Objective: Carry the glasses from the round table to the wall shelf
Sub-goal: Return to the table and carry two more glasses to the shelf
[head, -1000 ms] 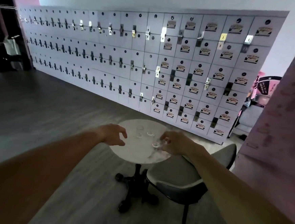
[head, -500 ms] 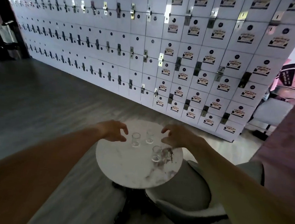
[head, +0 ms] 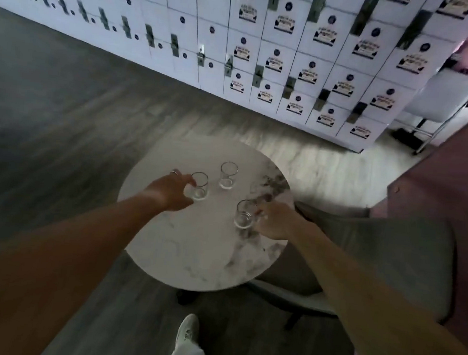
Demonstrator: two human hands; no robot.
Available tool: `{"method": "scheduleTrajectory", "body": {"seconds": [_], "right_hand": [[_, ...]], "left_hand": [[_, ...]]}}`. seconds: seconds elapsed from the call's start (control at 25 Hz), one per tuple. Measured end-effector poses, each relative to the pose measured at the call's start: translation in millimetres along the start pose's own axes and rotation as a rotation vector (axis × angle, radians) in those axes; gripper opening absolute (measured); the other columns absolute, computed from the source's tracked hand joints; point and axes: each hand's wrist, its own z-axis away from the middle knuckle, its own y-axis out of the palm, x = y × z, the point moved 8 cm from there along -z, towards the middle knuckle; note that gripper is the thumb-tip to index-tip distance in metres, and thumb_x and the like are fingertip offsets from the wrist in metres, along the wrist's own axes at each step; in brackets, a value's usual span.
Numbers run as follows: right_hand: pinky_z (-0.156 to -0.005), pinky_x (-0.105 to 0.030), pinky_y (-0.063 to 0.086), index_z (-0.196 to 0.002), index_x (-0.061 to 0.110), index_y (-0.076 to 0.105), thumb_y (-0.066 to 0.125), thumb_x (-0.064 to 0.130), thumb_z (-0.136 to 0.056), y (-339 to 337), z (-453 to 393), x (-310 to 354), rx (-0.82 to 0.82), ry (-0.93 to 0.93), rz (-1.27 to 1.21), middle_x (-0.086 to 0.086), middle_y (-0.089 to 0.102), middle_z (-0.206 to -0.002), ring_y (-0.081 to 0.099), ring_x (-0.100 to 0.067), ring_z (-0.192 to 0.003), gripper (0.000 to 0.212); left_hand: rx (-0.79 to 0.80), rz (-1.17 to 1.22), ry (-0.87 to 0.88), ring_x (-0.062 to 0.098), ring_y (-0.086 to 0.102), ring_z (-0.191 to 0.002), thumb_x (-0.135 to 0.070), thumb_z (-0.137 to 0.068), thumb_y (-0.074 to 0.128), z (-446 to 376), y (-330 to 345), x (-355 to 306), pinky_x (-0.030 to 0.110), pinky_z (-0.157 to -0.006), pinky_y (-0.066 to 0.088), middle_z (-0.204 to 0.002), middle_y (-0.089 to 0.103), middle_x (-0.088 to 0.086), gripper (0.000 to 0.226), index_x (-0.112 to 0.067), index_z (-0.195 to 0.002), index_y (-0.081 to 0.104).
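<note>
White lockers (head: 306,57) with dark labels line the far wall above a grey plank floor (head: 64,108). Close in front stands the round table (head: 193,252), its marbled top pale, with a grey chair (head: 388,259) pushed against its right side. Three clear glasses stand upright on the top, mouths up, long axes vertical. The left hand (head: 170,190) has its fingers curled round the left glass (head: 200,186), touching its side; a ring shows on one finger. The right hand (head: 275,220) wraps the near glass (head: 245,214) from the right, fingers against the wall of it. The far glass (head: 228,175) stands alone, just beyond the other two, untouched. Both held glasses appear to rest on the table. A white shoe (head: 187,333) shows below the table's edge.
</note>
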Motion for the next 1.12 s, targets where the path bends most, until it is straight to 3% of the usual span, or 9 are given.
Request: {"method": "scheduleTrajectory", "body": {"seconds": [0.16, 0.28, 0.4, 0.6, 0.84, 1.12], "right_hand": [[-0.100, -0.040, 0.047, -0.135, 0.032, 0.051, 0.056, 0.022, -0.088, 19, -58, -29, 0.005, 0.124, -0.007, -0.004, 0.043, -0.146, 0.053, -0.028, -0.120, 0.049], [-0.095, -0.044, 0.050, -0.131, 0.029, 0.053, 0.057, 0.023, -0.089, 46, -99, -43, 0.054, 0.191, -0.013, -0.007, 0.050, -0.139, 0.058, -0.027, -0.110, 0.042], [-0.086, -0.040, 0.051, -0.116, 0.022, 0.064, 0.058, 0.033, -0.093, 69, -123, -55, 0.057, 0.211, 0.026, -0.008, 0.056, -0.124, 0.059, -0.025, -0.099, 0.027], [-0.081, -0.040, 0.050, -0.099, 0.017, 0.069, 0.064, 0.038, -0.091, 92, -139, -61, 0.032, 0.182, 0.009, -0.007, 0.055, -0.107, 0.059, -0.024, -0.090, 0.024], [-0.072, -0.033, 0.040, -0.105, 0.017, 0.063, 0.059, 0.040, -0.094, 102, -138, -62, 0.036, 0.170, 0.015, 0.000, 0.047, -0.098, 0.051, -0.019, -0.082, 0.026], [-0.073, -0.032, 0.041, -0.093, 0.028, 0.057, 0.059, 0.042, -0.093, 55, -109, -46, -0.066, 0.146, -0.072, 0.003, 0.049, -0.099, 0.055, -0.020, -0.087, 0.013]], "left_hand": [[-0.025, 0.001, 0.031, 0.034, 0.043, -0.133, -0.033, -0.082, 0.068, -82, 28, 5, 0.042, -0.108, 0.038, -0.153, 0.030, 0.012, 0.055, -0.028, -0.134, 0.048], [0.042, 0.010, 0.052, 0.035, 0.043, -0.132, -0.032, -0.083, 0.067, -136, 60, 19, 0.042, -0.109, 0.038, -0.150, 0.033, 0.012, 0.048, -0.025, -0.129, 0.054], [0.092, 0.021, 0.101, 0.031, 0.050, -0.127, -0.032, -0.084, 0.066, -165, 93, 27, 0.039, -0.107, 0.040, -0.139, 0.044, 0.013, 0.035, -0.021, -0.117, 0.064], [0.099, 0.075, 0.132, 0.031, 0.059, -0.113, -0.036, -0.085, 0.070, -183, 117, 41, 0.035, -0.096, 0.045, -0.126, 0.056, 0.012, 0.031, -0.015, -0.106, 0.072], [0.158, 0.039, 0.160, 0.033, 0.059, -0.111, -0.037, -0.088, 0.066, -182, 128, 42, 0.036, -0.094, 0.044, -0.123, 0.058, 0.013, 0.029, -0.014, -0.105, 0.067], [0.062, 0.045, 0.198, 0.035, 0.061, -0.101, -0.039, -0.086, 0.068, -149, 75, 24, 0.036, -0.087, 0.045, -0.110, 0.062, 0.015, 0.030, -0.012, -0.096, 0.065]]}}
